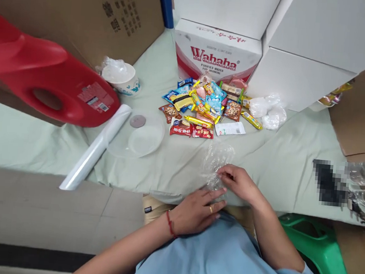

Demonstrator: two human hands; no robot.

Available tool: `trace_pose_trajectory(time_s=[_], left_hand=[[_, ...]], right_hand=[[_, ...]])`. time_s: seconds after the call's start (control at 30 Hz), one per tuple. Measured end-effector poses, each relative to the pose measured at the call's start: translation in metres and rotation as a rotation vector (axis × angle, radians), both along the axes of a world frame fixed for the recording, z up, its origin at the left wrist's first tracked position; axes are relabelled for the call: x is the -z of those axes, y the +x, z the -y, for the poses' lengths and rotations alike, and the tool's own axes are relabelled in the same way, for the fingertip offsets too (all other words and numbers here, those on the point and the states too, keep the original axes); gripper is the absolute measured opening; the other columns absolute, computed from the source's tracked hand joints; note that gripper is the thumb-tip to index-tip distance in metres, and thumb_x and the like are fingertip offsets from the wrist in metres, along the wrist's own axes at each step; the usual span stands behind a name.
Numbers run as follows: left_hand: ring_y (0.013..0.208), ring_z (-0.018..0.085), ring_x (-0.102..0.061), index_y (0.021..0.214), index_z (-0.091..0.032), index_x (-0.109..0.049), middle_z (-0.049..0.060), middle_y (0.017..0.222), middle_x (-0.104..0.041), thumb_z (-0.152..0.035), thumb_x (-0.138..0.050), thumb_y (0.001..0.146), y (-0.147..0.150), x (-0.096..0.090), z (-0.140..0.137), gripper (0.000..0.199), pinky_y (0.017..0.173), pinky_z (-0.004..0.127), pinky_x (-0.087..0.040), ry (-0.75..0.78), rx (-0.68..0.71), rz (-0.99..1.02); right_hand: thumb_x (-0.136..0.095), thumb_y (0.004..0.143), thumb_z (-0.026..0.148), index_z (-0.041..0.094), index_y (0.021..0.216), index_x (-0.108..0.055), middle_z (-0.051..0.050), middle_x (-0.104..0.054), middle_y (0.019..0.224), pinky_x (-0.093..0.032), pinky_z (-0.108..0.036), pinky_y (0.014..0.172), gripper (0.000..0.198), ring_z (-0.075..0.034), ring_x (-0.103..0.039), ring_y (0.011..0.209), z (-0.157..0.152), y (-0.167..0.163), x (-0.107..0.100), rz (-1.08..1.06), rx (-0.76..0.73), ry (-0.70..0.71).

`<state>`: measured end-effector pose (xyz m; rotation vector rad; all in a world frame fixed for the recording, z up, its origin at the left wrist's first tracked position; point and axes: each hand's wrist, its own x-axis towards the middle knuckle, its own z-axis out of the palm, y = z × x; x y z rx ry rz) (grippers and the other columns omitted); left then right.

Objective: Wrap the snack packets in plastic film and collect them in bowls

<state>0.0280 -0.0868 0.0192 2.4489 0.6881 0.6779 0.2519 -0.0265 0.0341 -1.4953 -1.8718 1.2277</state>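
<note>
Crinkled clear plastic film lies flat near the table's front edge; whether it is a bag or a loose sheet I cannot tell. My right hand is closed in a pinch on the film's right side. Just below it, my left hand has its fingers stretched out and apart, with the fingertips at the film's lower edge. Beyond the film sits a heap of wrapped snacks in yellow, blue, brown and red packets. A white packet lies at the heap's front.
At left are a white roll, clear plastic lids, a paper bowl and a large red jug. White plastic bundles lie right of the snacks. A Wahaha box stands behind; keys lie far right.
</note>
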Motion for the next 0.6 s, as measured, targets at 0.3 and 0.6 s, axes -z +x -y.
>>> trace_pose_trajectory(time_s=[0.3,0.6], left_hand=[[0.075,0.014,-0.065,0.088,-0.021,-0.062,0.006,0.106,-0.066,-0.041,-0.065,0.095,-0.009,0.000,-0.013,0.021,0.064,0.029,-0.053,-0.526,-0.705,0.294],[0.065,0.014,-0.056,0.094,-0.022,-0.067,0.002,0.094,-0.065,-0.016,-0.068,0.081,-0.011,0.018,-0.044,0.015,0.068,0.031,-0.049,-0.504,-0.818,0.239]], right_hand=[[-0.062,0.096,0.040,0.026,0.095,-0.075,-0.003,-0.068,0.086,-0.046,-0.029,0.069,0.020,-0.019,-0.061,0.078,0.001,-0.007,-0.012,-0.086,0.035,0.064],[-0.062,0.097,0.040,0.025,0.092,-0.071,-0.001,-0.061,0.080,-0.044,-0.029,0.066,0.018,-0.016,-0.055,0.071,0.004,-0.012,-0.028,-0.072,0.082,0.146]])
